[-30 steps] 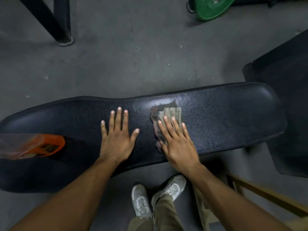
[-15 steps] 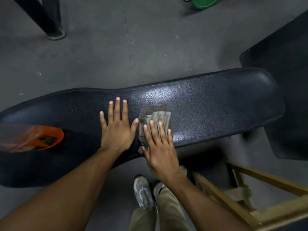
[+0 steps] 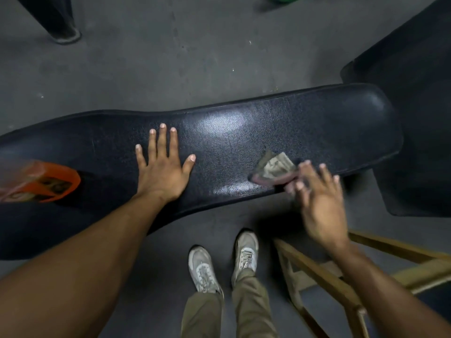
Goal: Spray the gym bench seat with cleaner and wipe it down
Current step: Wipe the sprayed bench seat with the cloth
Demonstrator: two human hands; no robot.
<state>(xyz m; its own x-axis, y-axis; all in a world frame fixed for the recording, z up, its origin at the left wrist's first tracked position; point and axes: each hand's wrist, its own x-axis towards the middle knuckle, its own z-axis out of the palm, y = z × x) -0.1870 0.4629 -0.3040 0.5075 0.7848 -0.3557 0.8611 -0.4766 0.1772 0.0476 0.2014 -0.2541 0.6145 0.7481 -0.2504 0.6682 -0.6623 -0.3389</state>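
Note:
The black padded bench seat (image 3: pixel 244 132) runs across the view from left to right. My left hand (image 3: pixel 163 169) lies flat on its middle with the fingers spread and nothing under it. My right hand (image 3: pixel 319 198), blurred by motion, is at the seat's near edge further right, its fingertips on a crumpled grey cloth (image 3: pixel 275 169) that lies on the seat. An orange spray bottle (image 3: pixel 41 181) lies on the seat at the far left, partly cut off by the frame edge.
A wooden frame (image 3: pixel 341 284) stands on the floor at the lower right, close to my right arm. A second black pad (image 3: pixel 419 113) sits past the seat's right end. A dark metal post (image 3: pixel 61 23) stands at the top left. My shoes (image 3: pixel 224 262) are below the seat.
My right hand has swept the cloth to the right along the seat's near edge, away from my left hand. The left hand has stayed flat in place.

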